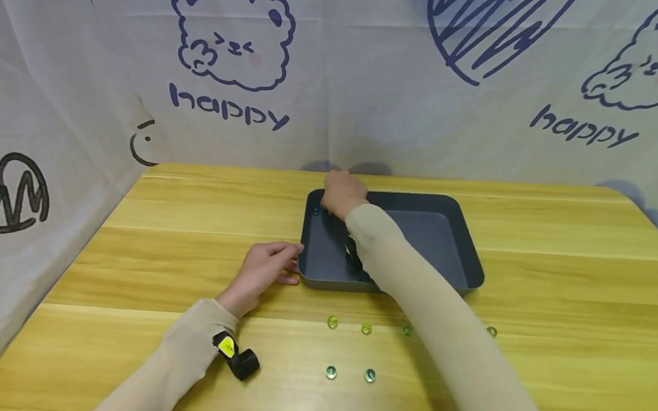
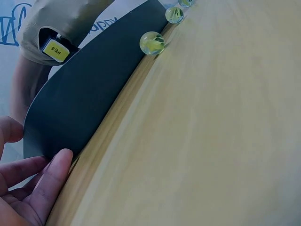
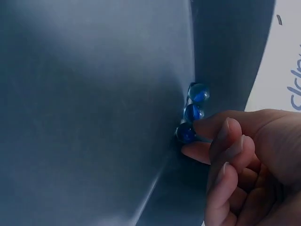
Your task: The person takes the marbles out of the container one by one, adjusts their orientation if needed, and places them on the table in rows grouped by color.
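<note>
A dark grey rectangular tray (image 1: 335,286) rests on the wooden table. Inside it, my right hand (image 1: 344,193) reaches to the back left corner. The right wrist view shows three blue marbles lined up along the tray's wall (image 3: 230,52). Thumb and index finger pinch the nearest, a dark blue marble (image 3: 186,133); the middle marble (image 3: 193,112) and a paler marble (image 3: 199,92) lie beyond it. My left hand (image 1: 261,267) rests against the tray's left side, fingertips (image 2: 61,160) touching the outer wall near the front corner, fingers loosely bent.
In front of the tray lie several yellow-green marbles, among them one marble (image 1: 333,322) near its front left corner. Two bluish marbles, a left one (image 1: 331,372) and a right one (image 1: 370,375), sit closer to me. A white cloth with drawings (image 1: 379,100) hangs behind the table (image 1: 573,341).
</note>
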`<action>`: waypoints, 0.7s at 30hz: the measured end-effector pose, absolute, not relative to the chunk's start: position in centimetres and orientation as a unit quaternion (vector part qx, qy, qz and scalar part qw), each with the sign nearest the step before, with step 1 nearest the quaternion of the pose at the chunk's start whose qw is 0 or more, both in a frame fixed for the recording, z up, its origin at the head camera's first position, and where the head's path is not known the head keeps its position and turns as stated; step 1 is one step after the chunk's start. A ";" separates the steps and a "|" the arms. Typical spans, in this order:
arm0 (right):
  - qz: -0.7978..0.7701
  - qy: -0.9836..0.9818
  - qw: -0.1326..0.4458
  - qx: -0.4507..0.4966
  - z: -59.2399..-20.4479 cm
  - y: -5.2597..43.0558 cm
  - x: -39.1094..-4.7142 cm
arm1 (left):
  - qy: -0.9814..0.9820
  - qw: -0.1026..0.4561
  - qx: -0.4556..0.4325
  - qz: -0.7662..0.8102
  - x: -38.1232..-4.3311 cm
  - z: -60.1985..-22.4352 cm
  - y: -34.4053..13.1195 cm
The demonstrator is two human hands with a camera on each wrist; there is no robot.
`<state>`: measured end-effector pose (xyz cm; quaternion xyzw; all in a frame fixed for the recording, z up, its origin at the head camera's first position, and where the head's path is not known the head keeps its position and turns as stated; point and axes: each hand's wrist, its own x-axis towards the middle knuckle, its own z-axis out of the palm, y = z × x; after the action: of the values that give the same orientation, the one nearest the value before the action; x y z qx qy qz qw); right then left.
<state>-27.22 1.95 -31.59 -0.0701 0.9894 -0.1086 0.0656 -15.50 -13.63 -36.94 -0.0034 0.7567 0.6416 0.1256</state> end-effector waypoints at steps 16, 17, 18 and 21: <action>-0.121 0.977 0.118 -0.130 -31.5 3.1 -27.0 | 0.755 0.125 -0.008 0.644 -15.6 -36.9 -13.7; -0.121 0.975 0.123 -0.142 -31.5 3.2 -27.0 | 0.754 0.126 -0.008 0.645 -15.6 -36.9 -13.7; -0.121 0.973 0.128 -0.153 -31.5 3.4 -26.9 | 0.753 0.126 -0.009 0.646 -15.6 -36.9 -13.7; -0.116 0.966 0.140 -0.186 -31.4 3.6 -26.8 | 0.753 0.125 -0.007 0.646 -15.6 -37.0 -13.7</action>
<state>-26.76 3.57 -31.39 -0.1863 0.9656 -0.1155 0.1399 -15.63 -13.66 -37.03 -0.0066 0.7527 0.6463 0.1254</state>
